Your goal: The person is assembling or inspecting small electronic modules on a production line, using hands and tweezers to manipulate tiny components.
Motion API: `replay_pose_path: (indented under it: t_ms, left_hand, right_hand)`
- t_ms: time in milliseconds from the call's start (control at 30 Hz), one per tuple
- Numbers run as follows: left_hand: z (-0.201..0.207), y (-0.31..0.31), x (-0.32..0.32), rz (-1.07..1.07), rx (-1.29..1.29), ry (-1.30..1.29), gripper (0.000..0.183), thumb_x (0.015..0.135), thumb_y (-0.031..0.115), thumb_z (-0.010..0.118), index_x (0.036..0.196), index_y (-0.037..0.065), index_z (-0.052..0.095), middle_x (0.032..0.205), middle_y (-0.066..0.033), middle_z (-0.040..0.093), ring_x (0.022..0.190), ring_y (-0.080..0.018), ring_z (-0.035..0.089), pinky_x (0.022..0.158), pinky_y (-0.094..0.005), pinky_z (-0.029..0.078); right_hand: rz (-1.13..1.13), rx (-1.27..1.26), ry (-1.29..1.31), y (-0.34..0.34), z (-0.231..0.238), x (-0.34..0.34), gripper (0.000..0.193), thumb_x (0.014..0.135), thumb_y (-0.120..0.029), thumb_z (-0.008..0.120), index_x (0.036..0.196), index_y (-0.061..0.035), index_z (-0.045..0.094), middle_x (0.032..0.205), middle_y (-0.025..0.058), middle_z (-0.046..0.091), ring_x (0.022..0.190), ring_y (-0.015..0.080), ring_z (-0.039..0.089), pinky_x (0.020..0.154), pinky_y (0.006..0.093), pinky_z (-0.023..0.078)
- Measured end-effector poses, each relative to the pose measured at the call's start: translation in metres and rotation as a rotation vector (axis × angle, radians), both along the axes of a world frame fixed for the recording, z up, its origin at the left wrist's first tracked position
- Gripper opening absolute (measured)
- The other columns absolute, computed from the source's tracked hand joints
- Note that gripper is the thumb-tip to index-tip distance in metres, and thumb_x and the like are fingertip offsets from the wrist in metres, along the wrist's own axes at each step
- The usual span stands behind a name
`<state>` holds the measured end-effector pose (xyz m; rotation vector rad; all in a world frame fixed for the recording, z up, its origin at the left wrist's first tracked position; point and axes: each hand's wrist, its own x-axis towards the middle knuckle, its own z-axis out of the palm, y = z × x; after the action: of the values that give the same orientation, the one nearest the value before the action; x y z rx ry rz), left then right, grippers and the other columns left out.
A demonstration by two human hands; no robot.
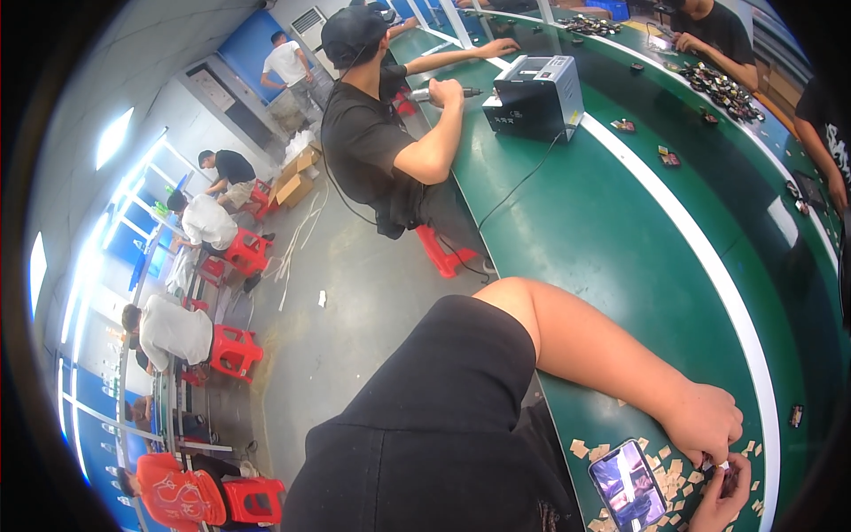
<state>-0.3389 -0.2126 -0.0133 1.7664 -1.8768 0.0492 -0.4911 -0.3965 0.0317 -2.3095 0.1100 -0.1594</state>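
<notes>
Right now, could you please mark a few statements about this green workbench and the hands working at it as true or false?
1. Both hands, the left hand and the right hand, meet over a tiny part at the lower right. True.
2. A phone with a lit screen lies on the green workbench beside the hands. True.
3. The small tan pieces are stacked in a red bin. False: they lie scattered loose on the bench around the phone.
4. The co-worker in black further along the bench is standing. False: that person sits on a red stool.
5. A grey box-shaped machine stands on the bench. True.
</notes>
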Motion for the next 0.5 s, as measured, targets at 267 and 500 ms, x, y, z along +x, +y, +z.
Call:
replay_pose_path:
  t_ms: [267, 500]
  left_hand:
    - [-0.007, -0.002, 0.002, -0.059, -0.083, 0.022, 0.018, 0.087, 0.033, 0.076, 0.099, 0.021, 0.079, 0.103, -0.0026, 0.07, 0.108, -0.027, 0.066, 0.085, -0.0444, 0.052]
    - [0.0, 0.003, 0.005, -0.122, -0.042, 0.043, 0.017, 0.087, 0.032, 0.076, 0.1, 0.021, 0.079, 0.104, -0.0028, 0.069, 0.108, -0.0259, 0.065, 0.085, -0.0438, 0.052]
  right_hand:
    - [0.041, 0.15, 0.183, -0.019, -0.002, 0.001, 0.025, 0.101, 0.001, 0.066, 0.126, 0.0026, 0.064, 0.108, 0.0119, 0.07, 0.091, 0.0159, 0.067, 0.08, 0.0272, 0.056]
    - [0.013, 0.172, 0.172, -0.018, 0.0, -0.002, 0.022, 0.102, -0.004, 0.069, 0.123, 0.0011, 0.067, 0.101, 0.0078, 0.071, 0.087, 0.0138, 0.065, 0.075, 0.0252, 0.052]
